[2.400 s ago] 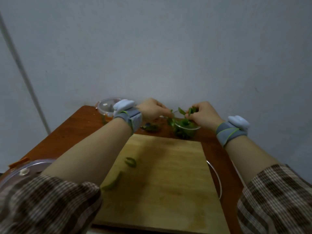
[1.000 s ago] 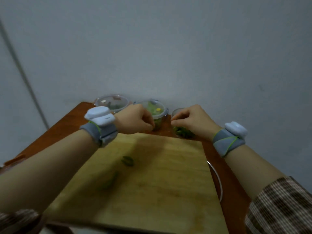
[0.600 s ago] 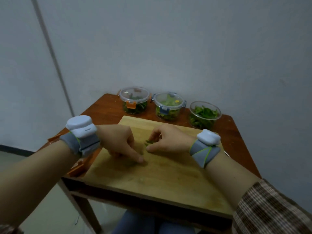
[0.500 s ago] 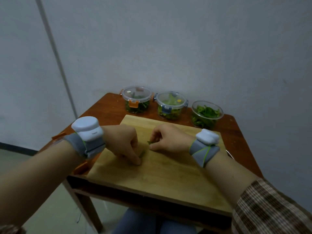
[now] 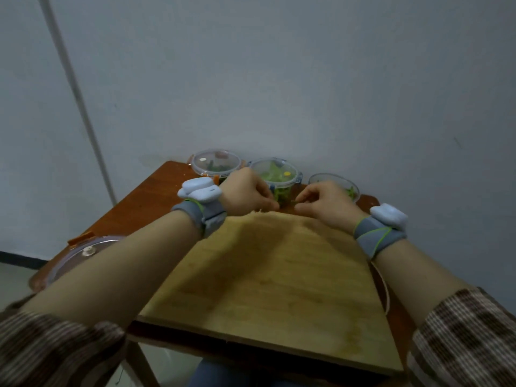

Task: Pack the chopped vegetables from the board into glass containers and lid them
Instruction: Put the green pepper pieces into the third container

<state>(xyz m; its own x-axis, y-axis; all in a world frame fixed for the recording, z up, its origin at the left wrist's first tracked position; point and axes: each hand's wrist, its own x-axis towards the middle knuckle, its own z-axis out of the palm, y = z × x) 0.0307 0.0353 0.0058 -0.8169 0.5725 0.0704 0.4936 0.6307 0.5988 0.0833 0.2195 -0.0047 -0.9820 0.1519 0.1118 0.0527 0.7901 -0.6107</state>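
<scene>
The wooden cutting board [image 5: 279, 275] lies in front of me, its surface bare. Both hands hover over its far edge. My right hand [image 5: 324, 203] pinches a small green vegetable piece [image 5: 294, 201] next to the open glass container [image 5: 332, 180] of chopped greens. My left hand [image 5: 245, 195] has its fingertips pinched together in front of the blue-clipped lidded container [image 5: 276, 171]; any piece in them is hidden by the fingers. An orange-clipped lidded container [image 5: 215, 163] stands at the far left of the row.
A loose round lid [image 5: 83, 251] with orange clips lies on the brown table [image 5: 145, 202] at the left, partly under my forearm. A thin clear rim [image 5: 386, 291] shows past the board's right edge. The wall is right behind the containers.
Both hands pinched up the green pieces at the middle of the board and moved them to the far edge near the containers. The board now shows no pieces.
</scene>
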